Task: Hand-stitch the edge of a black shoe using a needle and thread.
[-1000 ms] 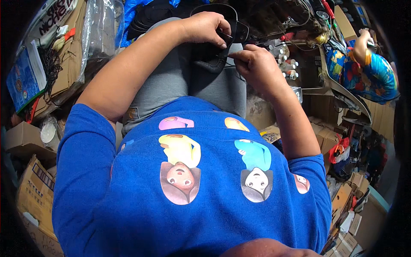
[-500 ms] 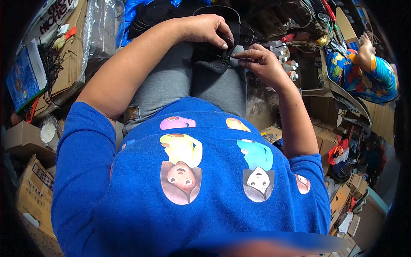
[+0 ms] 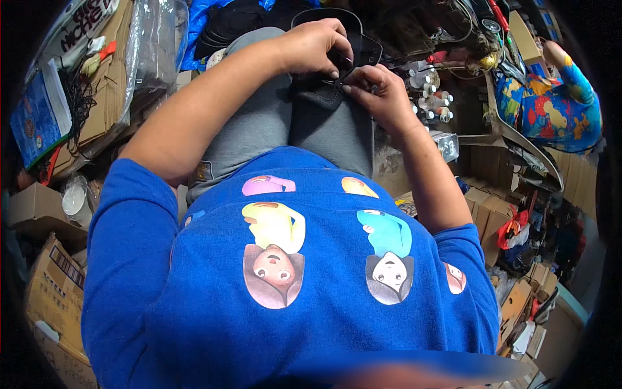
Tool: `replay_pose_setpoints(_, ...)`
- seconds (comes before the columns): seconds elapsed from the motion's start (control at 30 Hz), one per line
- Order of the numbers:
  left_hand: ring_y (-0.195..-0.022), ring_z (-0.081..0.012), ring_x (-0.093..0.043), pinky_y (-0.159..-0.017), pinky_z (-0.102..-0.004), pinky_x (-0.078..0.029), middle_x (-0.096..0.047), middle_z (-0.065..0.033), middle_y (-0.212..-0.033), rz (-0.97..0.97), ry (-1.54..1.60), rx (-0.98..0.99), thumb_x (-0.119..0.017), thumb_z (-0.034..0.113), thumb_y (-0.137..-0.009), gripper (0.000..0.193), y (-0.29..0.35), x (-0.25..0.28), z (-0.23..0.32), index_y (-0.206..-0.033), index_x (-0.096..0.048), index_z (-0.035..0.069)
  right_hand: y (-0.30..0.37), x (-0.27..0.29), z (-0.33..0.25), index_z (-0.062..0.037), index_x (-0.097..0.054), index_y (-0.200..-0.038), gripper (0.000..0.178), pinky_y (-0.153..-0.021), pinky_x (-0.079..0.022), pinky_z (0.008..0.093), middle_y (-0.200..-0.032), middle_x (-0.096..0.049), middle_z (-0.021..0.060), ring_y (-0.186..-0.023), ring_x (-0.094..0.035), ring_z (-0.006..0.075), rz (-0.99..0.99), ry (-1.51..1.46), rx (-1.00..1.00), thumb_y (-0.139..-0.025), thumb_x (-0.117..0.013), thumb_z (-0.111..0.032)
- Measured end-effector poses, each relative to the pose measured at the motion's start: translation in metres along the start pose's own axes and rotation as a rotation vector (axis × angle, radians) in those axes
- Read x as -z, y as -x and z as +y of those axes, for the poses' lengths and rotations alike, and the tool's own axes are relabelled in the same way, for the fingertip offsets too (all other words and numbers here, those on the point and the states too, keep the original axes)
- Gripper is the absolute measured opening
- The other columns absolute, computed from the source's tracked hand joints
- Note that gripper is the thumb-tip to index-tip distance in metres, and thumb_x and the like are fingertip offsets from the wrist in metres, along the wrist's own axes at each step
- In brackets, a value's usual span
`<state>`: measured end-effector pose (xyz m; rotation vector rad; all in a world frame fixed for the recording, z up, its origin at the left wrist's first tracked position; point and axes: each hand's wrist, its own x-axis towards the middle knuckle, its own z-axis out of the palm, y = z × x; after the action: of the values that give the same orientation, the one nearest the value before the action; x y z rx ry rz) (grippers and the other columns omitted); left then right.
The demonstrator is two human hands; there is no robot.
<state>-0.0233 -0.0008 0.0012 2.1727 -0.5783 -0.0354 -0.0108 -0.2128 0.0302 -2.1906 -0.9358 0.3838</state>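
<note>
A dark piece with a thick padded edge, perhaps a shoe upper [image 3: 319, 99], lies over my lap on the grey trousers [image 3: 249, 123]. My left hand [image 3: 317, 48] is bent over its upper part, thumb and fingers closing on it. From the right, my right hand [image 3: 379, 92] pinches its edge close to the left fingertips. A small shiny sliver shows between the two hands, too small to name. Beyond the hands curves a dark rim or cord [image 3: 327, 10]. The fingers hide much of the dark piece.
Several small bottles with white caps [image 3: 437, 104] stand right of my hands. Another person in a colourful blue garment [image 3: 551, 110] is at the far right. Cardboard boxes [image 3: 42, 211] and a blue printed packet [image 3: 39, 123] crowd the left; more cardboard [image 3: 486, 207] is stacked right.
My right hand has drawn in to the left, its stretched fingers now curled into a pinch at the dark piece. The left hand has barely moved. At right, the other person has shifted.
</note>
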Motion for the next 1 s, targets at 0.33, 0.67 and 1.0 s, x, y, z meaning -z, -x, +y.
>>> replay_pose_setpoints(0.33,-0.095,-0.0293,-0.056,-0.080,-0.0369,-0.045,-0.055,-0.0113,-0.092,0.293,-0.126,0.110,-0.058,-0.001,-0.080,0.020,0.079,0.006,0.042,-0.099,-0.063,0.006,0.038,-0.015,-0.008,-0.0138,-0.069,-0.104,0.037,-0.070,-0.043,0.0329,-0.078,-0.051,0.0070,-0.075,-0.054,0.0240,0.126,0.202,0.004,-0.070,-0.066,0.000)
replay_pose_setpoints(0.67,-0.072,-0.0212,-0.055,-0.065,-0.0335,-0.038,-0.052,-0.0041,-0.073,0.419,-0.337,-0.005,-0.069,0.008,-0.073,0.021,0.068,-0.011,0.023,-0.092,-0.071,0.015,0.022,0.002,0.016,-0.0191,-0.070,-0.107,0.033,-0.076,-0.044,0.0281,-0.085,-0.052,0.0048,-0.082,-0.054,0.0165,-0.107,-0.151,-0.158,-0.081,-0.060,-0.002)
replay_pose_setpoints(1.0,-0.080,-0.0182,-0.053,-0.076,-0.0363,-0.036,-0.051,0.0011,-0.075,0.257,-0.284,0.084,-0.069,0.019,-0.076,0.016,0.063,-0.012,0.020,-0.089,-0.073,0.027,-0.002,0.019,0.027,-0.0105,-0.070,-0.103,0.047,-0.089,-0.043,0.0272,-0.098,-0.060,0.0032,-0.096,-0.056,0.0148,-0.284,-0.137,-0.111,-0.068,-0.048,0.012)
